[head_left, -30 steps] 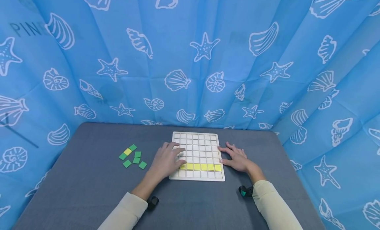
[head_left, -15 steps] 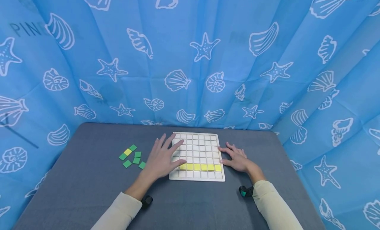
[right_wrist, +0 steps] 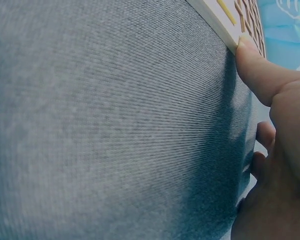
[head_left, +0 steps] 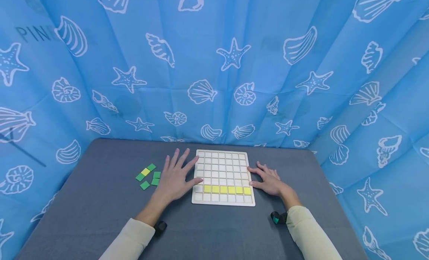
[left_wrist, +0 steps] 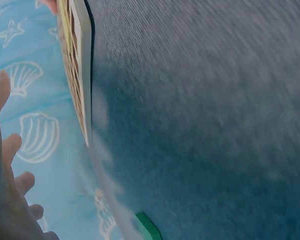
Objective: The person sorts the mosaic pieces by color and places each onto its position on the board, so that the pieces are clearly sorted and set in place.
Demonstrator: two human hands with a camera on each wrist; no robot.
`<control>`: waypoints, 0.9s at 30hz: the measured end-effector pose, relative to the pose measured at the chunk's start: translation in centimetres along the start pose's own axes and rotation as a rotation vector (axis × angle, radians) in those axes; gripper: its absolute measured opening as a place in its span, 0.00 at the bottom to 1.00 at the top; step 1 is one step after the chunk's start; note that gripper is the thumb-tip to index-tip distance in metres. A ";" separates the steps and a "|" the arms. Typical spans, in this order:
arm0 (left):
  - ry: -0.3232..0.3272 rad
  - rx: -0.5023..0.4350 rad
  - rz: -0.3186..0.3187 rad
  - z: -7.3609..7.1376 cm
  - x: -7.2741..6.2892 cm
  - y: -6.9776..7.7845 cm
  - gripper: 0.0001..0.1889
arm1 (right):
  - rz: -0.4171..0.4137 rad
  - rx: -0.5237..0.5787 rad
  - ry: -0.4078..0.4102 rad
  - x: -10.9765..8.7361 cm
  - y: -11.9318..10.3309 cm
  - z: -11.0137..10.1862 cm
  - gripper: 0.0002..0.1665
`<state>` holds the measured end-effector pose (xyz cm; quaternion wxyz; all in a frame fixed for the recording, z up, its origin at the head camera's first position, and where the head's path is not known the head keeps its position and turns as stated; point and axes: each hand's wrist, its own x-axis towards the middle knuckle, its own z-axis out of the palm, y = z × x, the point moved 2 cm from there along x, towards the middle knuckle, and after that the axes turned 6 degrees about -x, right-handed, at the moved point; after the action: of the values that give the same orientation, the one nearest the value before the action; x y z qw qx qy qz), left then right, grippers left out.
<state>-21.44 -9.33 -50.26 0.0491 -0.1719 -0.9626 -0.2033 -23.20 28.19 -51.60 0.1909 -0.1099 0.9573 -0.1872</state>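
A white grid board point(head_left: 223, 201) with square cells lies flat on the grey table. In its second row from the near edge sits a line of several yellow square tiles point(head_left: 223, 189). My left hand point(head_left: 172, 180) is spread with straight fingers, empty, at the board's left side; its thumb and index tip overlap the board's left edge in the head view. My right hand point(head_left: 269, 181) rests at the opposite side, thumb and index finger against the board's right edge. In the right wrist view the thumb point(right_wrist: 257, 70) touches the board's rim point(right_wrist: 217, 22).
Left of the left hand lie several loose green tiles point(head_left: 145, 185) and one yellow tile point(head_left: 145, 172), some partly behind the hand. A blue shell-print curtain point(head_left: 214, 66) hangs behind the table point(head_left: 214, 234) and along its sides.
My left hand has drawn back leftward off the board, its fingers opening out from a bent pose over the left cells. The right hand stays at the board's edge.
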 end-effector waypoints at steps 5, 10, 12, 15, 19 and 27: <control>0.021 -0.003 -0.021 -0.4 -0.3 -1.1 0.44 | -0.001 0.001 0.005 0.0 0.2 0.1 0.43; 0.039 0.006 -0.046 -1.0 -0.7 -2.5 0.44 | -0.013 -0.006 0.012 0.0 0.3 0.2 0.43; 0.042 0.002 -0.054 -1.2 -1.0 -3.2 0.44 | -0.018 -0.004 0.014 0.0 0.3 0.2 0.43; 0.029 0.004 -0.078 -1.5 -1.3 -4.3 0.44 | -0.026 0.002 0.016 0.0 0.3 0.2 0.43; 0.020 0.005 -0.121 -1.9 -1.6 -5.6 0.45 | -0.032 0.012 0.017 -0.1 0.3 0.1 0.43; 0.060 0.002 -0.167 -3.2 -2.3 -7.2 0.44 | -0.023 0.014 0.009 0.0 0.2 0.1 0.42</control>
<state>-21.79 -17.57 -50.38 0.0609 -0.0847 -0.9720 -0.2106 -23.14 28.37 -51.79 0.1853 -0.1187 0.9555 -0.1968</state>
